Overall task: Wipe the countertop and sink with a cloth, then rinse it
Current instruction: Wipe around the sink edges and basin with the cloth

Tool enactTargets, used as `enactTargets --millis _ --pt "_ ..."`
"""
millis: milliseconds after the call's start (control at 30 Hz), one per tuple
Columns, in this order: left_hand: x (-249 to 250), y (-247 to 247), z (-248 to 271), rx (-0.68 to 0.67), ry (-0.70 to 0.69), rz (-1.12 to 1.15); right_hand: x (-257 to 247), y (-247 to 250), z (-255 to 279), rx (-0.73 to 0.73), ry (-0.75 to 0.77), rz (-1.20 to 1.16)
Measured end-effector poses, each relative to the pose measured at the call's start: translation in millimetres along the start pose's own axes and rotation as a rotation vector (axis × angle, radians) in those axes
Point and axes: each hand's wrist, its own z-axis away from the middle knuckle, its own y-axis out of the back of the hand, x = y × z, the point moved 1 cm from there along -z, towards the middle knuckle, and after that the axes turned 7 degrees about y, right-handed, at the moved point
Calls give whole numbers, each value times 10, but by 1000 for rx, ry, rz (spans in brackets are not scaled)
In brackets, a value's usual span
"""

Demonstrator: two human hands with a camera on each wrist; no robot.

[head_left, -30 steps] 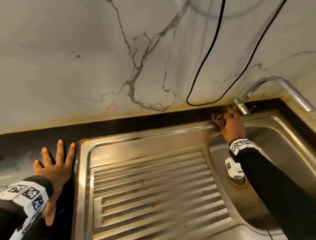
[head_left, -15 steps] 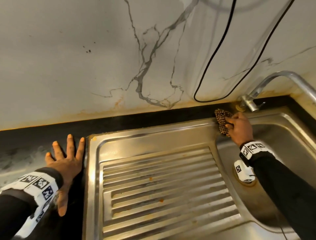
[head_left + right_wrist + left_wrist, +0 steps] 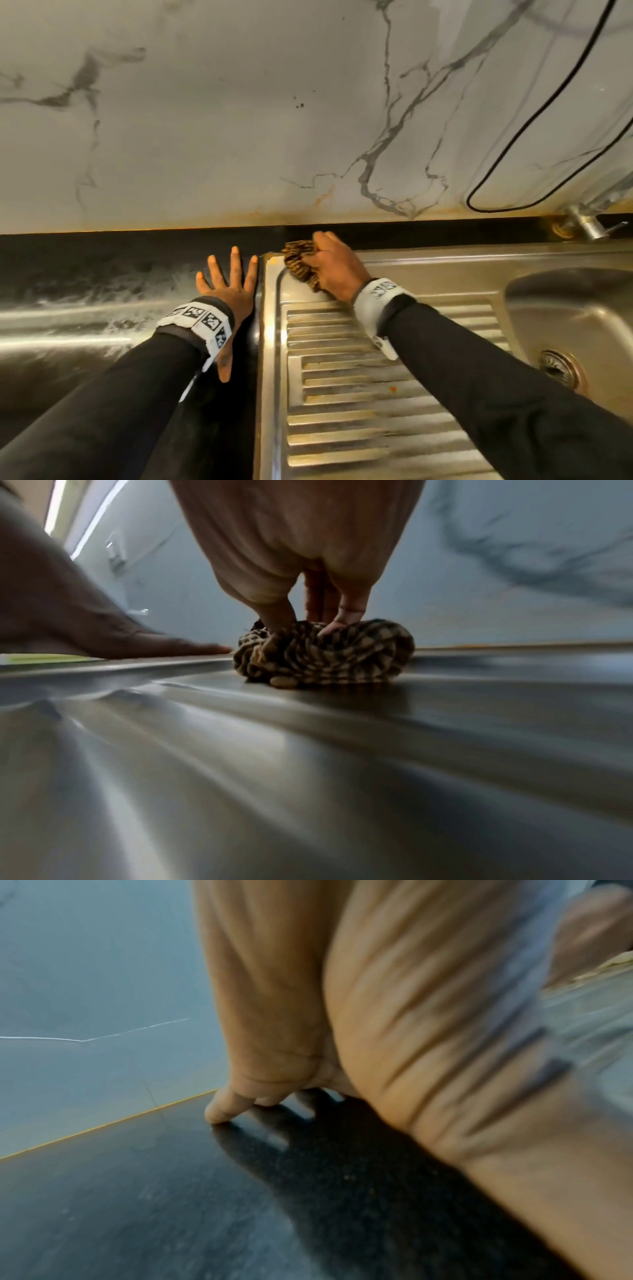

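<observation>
Two hands, one cloth, one sink. At 9 o'clock the left hand (image 3: 230,297) lies flat with fingers spread on the glossy black countertop (image 3: 102,281), just beside the steel rim. The right hand (image 3: 334,266) curls around the bunched brown-checked cloth (image 3: 298,262), pressing it on the far left corner of the sink (image 3: 445,270), above the ribbed drainer. The bowl lies at 3 o'clock.
</observation>
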Motion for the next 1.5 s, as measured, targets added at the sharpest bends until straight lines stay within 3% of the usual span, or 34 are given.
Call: enactTargets --millis 67,133,333,633,700,867,1000,1133,1233,1367,1500 --pt "8 -22 -35 12 19 36 -251 -206 -198 -27 50 3" --pt "11 -40 -64 55 41 100 -291 -284 -254 -25 0 26" --pt "16 -4 -84 17 81 103 -270 -109 85 -111 -66 155" --pt "135 24 -231 44 137 95 1392 1237 1374 162 -672 286" --pt "125 6 -246 49 128 100 1697 1442 1604 294 -704 181" --pt "116 17 -195 24 122 87 2082 1462 1791 406 -661 121" --pt "87 32 -169 22 95 83 2179 1474 1828 487 -714 16" --pt "86 31 -181 12 75 125 1894 1225 1774 299 -711 36" --pt "52 46 -144 12 61 144 1482 966 1765 41 -627 230" --pt "17 47 -139 21 37 158 1206 734 1749 -110 -558 522" --pt "31 25 -182 22 30 168 1078 581 1609 -244 -782 245"
